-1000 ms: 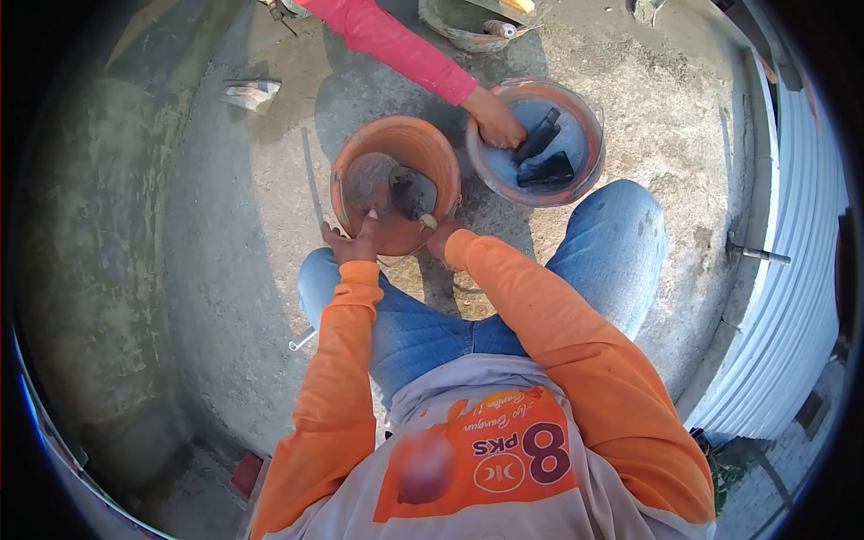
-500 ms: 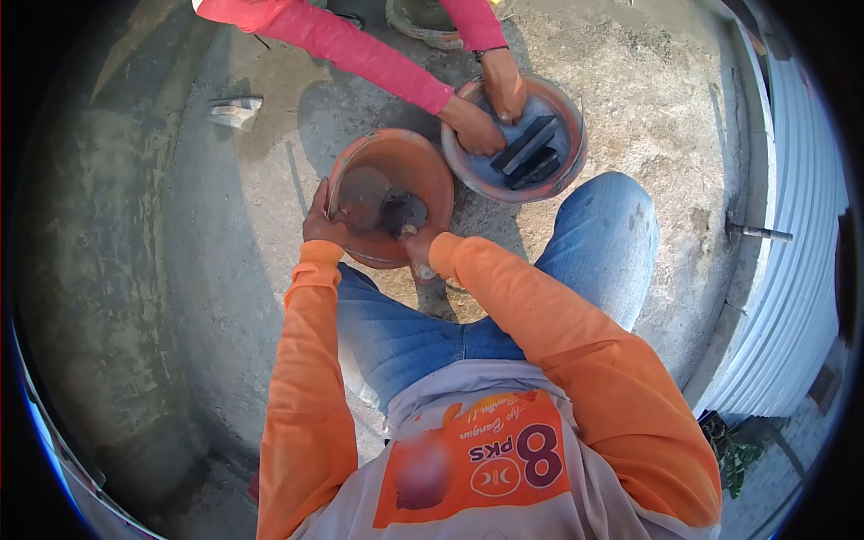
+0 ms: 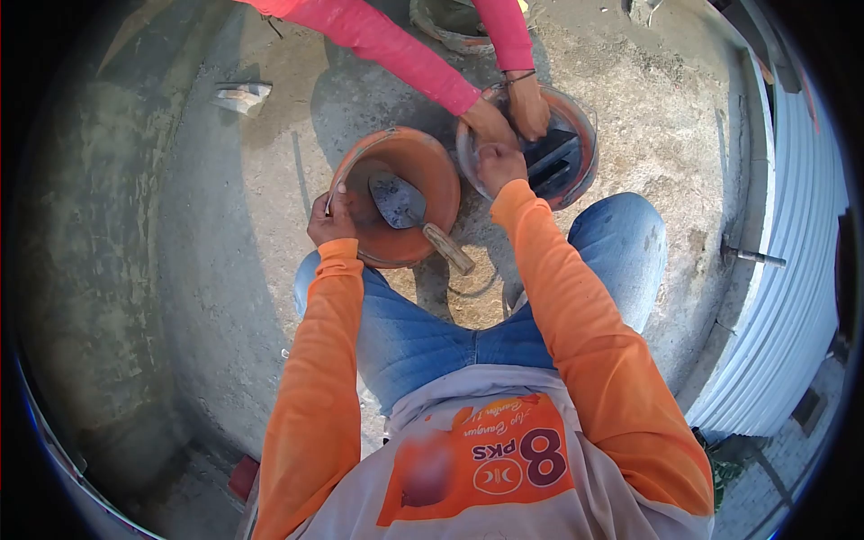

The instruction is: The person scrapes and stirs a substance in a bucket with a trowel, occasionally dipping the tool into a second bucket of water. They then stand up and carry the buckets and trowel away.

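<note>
My left hand (image 3: 333,220) is closed on the left rim of an orange-brown bucket (image 3: 438,166), which tilts toward me. In that bucket lies a trowel (image 3: 398,200), its blade inside and its wooden handle sticking out over the near rim. My right hand (image 3: 501,169) is at the near left rim of a second bucket (image 3: 579,117), its fingers curled over the edge. Dark flat-sided pieces (image 3: 551,162) lie in this second bucket. Just beyond my right hand, a co-worker's two hands (image 3: 529,115) reach into the same bucket.
A third bucket (image 3: 454,34) stands beyond the co-worker's pink sleeves (image 3: 396,49). A crumpled pale scrap (image 3: 241,97) lies on the concrete floor. Along the left runs a grey wall (image 3: 108,225); on the right, a pipe (image 3: 754,256) juts out near corrugated sheeting (image 3: 778,333).
My right hand has let go of the trowel and moved up and right to the second bucket. The trowel now rests in the first bucket. My left hand stays on the rim.
</note>
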